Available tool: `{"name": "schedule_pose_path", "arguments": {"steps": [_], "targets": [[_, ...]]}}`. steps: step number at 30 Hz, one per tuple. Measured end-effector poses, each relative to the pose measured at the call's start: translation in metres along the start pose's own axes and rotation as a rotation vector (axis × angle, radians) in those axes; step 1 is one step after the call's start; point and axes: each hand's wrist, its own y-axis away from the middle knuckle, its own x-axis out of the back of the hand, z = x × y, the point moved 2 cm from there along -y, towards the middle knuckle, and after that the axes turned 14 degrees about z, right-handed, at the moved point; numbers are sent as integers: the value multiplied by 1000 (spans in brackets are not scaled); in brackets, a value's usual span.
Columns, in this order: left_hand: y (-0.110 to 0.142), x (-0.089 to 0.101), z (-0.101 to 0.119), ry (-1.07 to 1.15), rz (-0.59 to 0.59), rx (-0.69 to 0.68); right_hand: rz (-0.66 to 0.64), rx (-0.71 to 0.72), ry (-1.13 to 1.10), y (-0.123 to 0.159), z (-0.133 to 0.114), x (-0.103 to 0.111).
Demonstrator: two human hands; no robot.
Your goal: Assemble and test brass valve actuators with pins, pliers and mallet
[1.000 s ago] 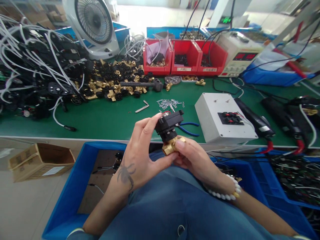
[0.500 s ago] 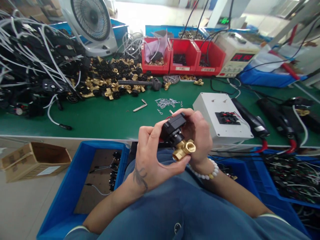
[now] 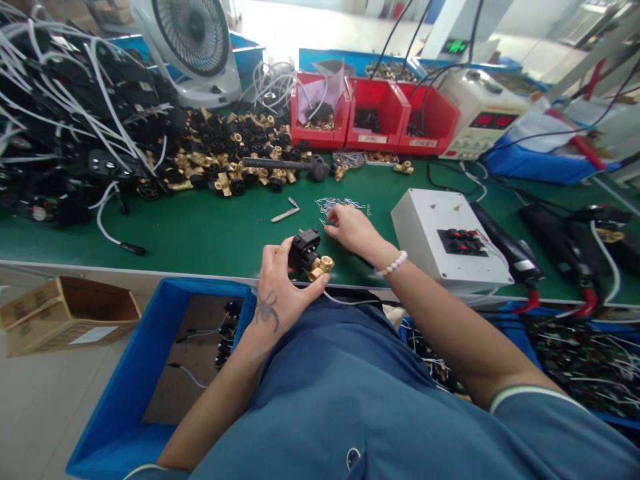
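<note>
My left hand [image 3: 285, 287] is closed around a motorized valve [image 3: 306, 252], a black actuator box on a brass valve body, held tilted at the table's front edge. The brass ports [image 3: 321, 268] face right, close to my thumb. A grey cable hangs from the valve toward my lap. My right hand [image 3: 350, 229] reaches over the green table, its thumb and forefinger pinched on a small wire hairpin clip [image 3: 323, 222]. Just beyond those fingers lies a pile of similar clips [image 3: 336, 204]. The fingers partly hide the pinched clip.
An L-shaped metal tool [image 3: 286, 212] lies left of the clips. Brass valve bodies [image 3: 225, 181] are heaped behind, beside red bins [image 3: 373, 139]. A grey switch box [image 3: 425, 230] stands right. Blue crates [image 3: 120, 373] sit below the table edge.
My right hand has let go of the valve and moved forward to the clips. My left hand has carried the valve left and slightly forward.
</note>
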Motion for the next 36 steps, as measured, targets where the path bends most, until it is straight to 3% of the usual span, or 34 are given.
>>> {"name": "schedule_pose_path", "arguments": {"steps": [7, 11, 18, 22, 25, 29, 36], "targets": [[0, 0, -4, -10, -42, -23, -236, 114, 149, -28, -22, -6], [-1, 0, -6, 27, -41, -2, -282, 150, 173, -29, -23, -2], [5, 0, -4, 120, 30, 27, -25, 125, 15, -9, -14, 8], [8, 8, 9, 123, 58, -64, 45, 111, -643, 23, -8, 41], [8, 16, 21, 108, 56, -123, 32, 193, -890, 52, -14, 70], [10, 26, 35, 90, 52, -212, 19, 174, -927, 80, -23, 93], [10, 36, 49, 37, 50, -301, 173, 216, -765, 94, -34, 112]]}}
